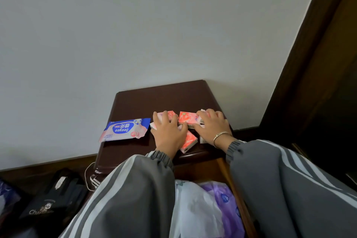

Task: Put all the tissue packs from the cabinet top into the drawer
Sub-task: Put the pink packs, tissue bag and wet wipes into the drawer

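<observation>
Several small pink-and-red tissue packs [188, 118] lie clustered on the dark wooden cabinet top [160, 98]. My left hand [168, 131] lies spread over the packs on the left of the cluster. My right hand [212, 126], with a silver bangle on the wrist, covers the packs on the right. One pack [190, 141] pokes out between my hands near the front edge. A larger blue-and-pink wet-wipe pack [125, 129] rests at the left edge of the top. Below, the open drawer [231, 176] holds a white plastic bag [195, 210] and a purple package [226, 201].
A white wall stands behind the cabinet. Dark wooden furniture [316, 75] rises at the right. On the floor at the left sit a black bag [52, 199] and a white cable [88, 177]. My grey striped sleeves hide much of the drawer.
</observation>
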Tool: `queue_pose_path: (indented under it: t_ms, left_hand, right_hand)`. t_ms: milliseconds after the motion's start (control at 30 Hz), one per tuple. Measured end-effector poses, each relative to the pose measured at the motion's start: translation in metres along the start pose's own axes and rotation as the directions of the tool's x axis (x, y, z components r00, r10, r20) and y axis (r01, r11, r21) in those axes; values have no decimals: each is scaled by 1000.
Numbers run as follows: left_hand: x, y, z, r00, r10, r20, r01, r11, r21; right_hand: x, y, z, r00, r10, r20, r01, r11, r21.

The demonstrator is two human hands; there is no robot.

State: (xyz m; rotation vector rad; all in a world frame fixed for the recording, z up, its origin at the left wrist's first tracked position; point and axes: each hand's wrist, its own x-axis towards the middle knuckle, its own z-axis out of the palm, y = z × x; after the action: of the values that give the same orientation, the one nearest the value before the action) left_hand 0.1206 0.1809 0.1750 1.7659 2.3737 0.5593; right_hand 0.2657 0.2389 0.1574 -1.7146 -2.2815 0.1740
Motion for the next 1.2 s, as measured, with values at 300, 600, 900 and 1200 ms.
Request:
queue_pose_path:
  t_ms: [300,600,900,1200]
  left_hand:
    - [-24,-5,-7,990,142,8,-138,942,304]
    - [16,-48,-70,801,98,590,-275,936,218]
    - [1,-55,-29,920,334,206,-374,906,200]
    - [-27,-48,-11,967,239,-91,-230,968,99]
  right_hand:
    - [-24,-2,-1,992,24,-120,-21,999,31]
    - [-24,-5,4,979,28,-204,-29,1000,0]
    - [-25,-4,5,957,85,-276,-60,993,98]
    - [-28,-7,6,872,305,-383,-180,927,329]
